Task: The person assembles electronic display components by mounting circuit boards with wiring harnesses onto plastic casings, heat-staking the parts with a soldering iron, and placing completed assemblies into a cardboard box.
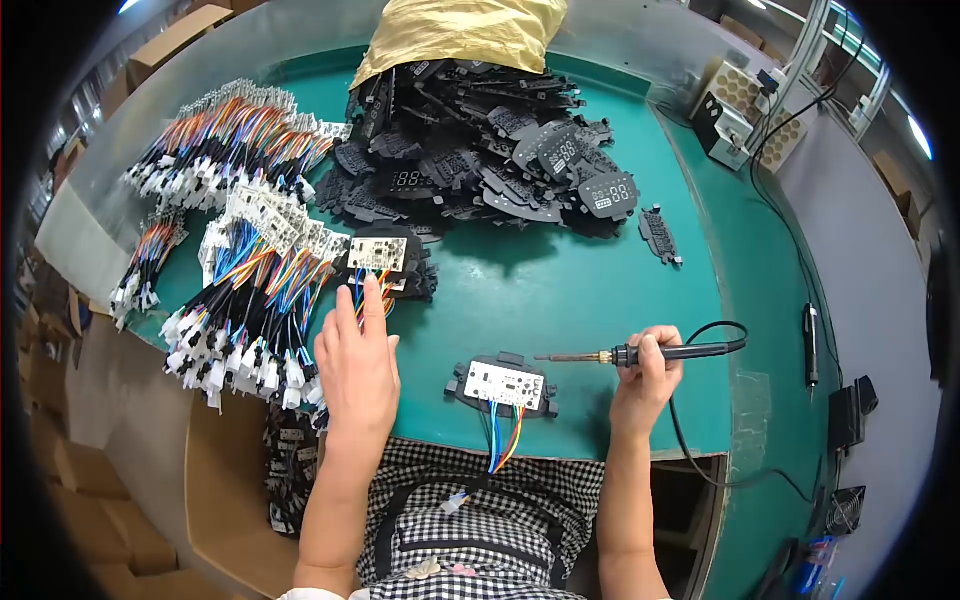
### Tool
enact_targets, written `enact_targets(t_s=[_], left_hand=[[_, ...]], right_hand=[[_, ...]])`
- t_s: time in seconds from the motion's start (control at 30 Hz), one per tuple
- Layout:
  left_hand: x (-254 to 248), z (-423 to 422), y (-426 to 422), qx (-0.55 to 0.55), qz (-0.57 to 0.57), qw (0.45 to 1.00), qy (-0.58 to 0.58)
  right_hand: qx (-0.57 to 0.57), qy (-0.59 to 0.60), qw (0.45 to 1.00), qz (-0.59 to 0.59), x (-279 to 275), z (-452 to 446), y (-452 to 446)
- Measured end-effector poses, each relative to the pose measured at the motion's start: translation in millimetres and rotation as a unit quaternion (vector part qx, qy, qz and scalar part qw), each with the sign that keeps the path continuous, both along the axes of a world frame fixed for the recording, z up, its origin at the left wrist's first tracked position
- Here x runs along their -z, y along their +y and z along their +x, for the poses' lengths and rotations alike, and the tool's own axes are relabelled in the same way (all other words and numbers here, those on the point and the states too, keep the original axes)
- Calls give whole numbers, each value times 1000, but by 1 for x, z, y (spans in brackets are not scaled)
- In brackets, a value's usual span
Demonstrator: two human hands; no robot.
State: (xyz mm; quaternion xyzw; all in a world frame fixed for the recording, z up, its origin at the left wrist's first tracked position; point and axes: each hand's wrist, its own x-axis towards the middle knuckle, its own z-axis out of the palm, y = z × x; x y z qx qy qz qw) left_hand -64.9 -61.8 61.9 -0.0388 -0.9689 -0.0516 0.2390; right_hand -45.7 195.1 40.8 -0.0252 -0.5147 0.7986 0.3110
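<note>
My right hand [648, 378] holds a soldering iron [680, 352] by its black handle, its tip pointing left. Below and left of the tip, a white circuit board [503, 385] lies on a black plastic holder [548, 402], with blue, red and yellow wires hanging over the table edge. My left hand [362, 360] has its fingers stretched out, the fingertips at the wires of another white board [378, 253] on stacked black holders [425, 275]. It appears to grip nothing.
Bundles of wired boards [265, 260] cover the left side. Black display panels [480, 150] spill from a yellow bag [455, 35] at the back. One panel [659, 236] lies apart. The iron's cord [690, 455] loops at the right, near a screwdriver-like tool [810, 345].
</note>
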Motion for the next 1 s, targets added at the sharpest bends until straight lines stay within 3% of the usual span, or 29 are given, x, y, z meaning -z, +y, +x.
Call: enact_targets(t_s=[0.07, 0.13, 0.2, 0.3, 0.37, 0.43, 0.53, 0.6, 0.63, 0.67, 0.7, 0.8, 0.9, 1.0], left_hand=[[-15, 20, 15, 72, 82, 993, 34], [-10, 54, 37, 173, 171, 967, -78], [1, 78, 57, 221, 92, 956, -170], [17, 86, 66, 232, 150, 952, -134], [25, 87, 66, 250, 118, 954, -121], [28, 89, 66, 254, 96, 956, -114], [28, 93, 70, 238, 106, 961, -90], [27, 91, 72, 226, 68, 967, -92], [24, 90, 72, 238, 65, 963, -107], [19, 90, 66, 211, 68, 969, -107], [12, 91, 59, 237, 151, 953, -116], [-32, 96, 34, 240, 314, 912, -111], [-81, 94, 7, 191, 305, 929, -84], [-98, 72, -6, 162, 282, 946, -3]], right_hand=[[23, -3, 1000, -14, 0, 1, 2], [38, 3, 999, -32, -2, -3, 0], [97, 13, 994, -52, -4, -2, 0], [168, 28, 985, 34, 3, -3, 9], [204, 23, 972, 115, -4, -5, 23], [224, 3, 968, 116, -20, -8, 38], [175, -25, 974, 139, -38, -26, 65], [258, -37, 918, 298, -23, -63, 93], [290, -69, 862, 410, -1, -86, 119], [264, -82, 845, 458, 4, -97, 128], [256, -127, 804, 521, 11, -103, 136], [184, -170, 776, 579, 44, -118, 165], [189, -158, 758, 604, 46, -107, 164], [182, -150, 723, 650, 29, -81, 140]])
